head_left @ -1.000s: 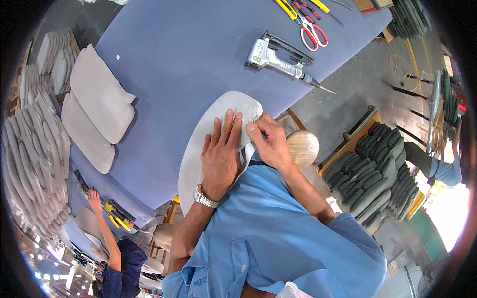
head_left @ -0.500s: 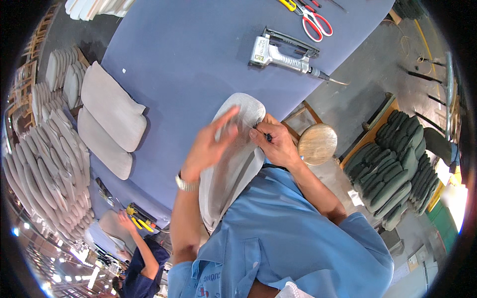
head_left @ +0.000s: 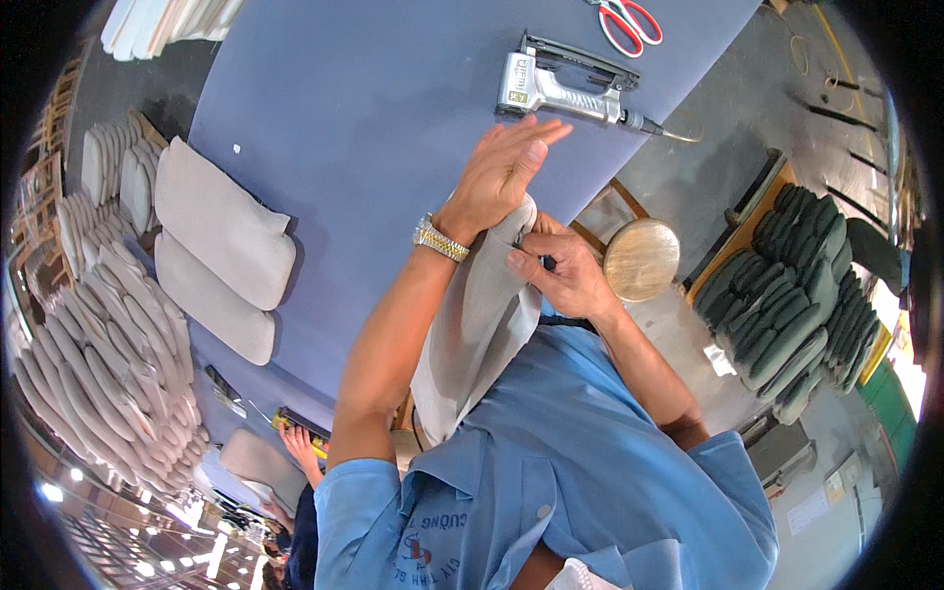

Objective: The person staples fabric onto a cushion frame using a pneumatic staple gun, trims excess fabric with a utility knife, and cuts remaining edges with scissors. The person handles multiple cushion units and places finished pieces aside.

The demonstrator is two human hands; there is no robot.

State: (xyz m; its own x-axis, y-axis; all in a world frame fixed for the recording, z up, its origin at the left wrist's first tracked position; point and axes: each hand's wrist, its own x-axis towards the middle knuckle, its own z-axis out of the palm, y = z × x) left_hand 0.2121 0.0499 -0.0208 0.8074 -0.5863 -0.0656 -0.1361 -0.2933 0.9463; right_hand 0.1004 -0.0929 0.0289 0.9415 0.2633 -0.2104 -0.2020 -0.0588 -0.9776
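A light grey upholstered cushion [head_left: 472, 324] leans upright against my body at the blue table's edge. My left hand [head_left: 501, 172], with a metal watch on the wrist, is over the cushion's far end, fingers stretched out and holding nothing. At the cushion's right edge my right hand [head_left: 568, 273] is closed, with a small dark object [head_left: 548, 263] between thumb and fingers; its kind is mostly hidden. The fingers also touch the cushion's fabric there. Beyond my left hand lies a silver staple gun [head_left: 565, 90] with an air hose fitted.
Red-handled scissors [head_left: 629, 25] lie at the table's [head_left: 344, 118] far side. Two grey cushions [head_left: 226, 231] rest on the left, near tall cushion stacks [head_left: 108, 364]. A co-worker's hand [head_left: 300, 447] is at lower left. A round wooden stool [head_left: 641, 259] and dark green cushions [head_left: 787, 295] stand right.
My left hand has moved away from me and right, from above the cushion's middle to its far end. The cushion has tilted more on edge. My right hand keeps its grip.
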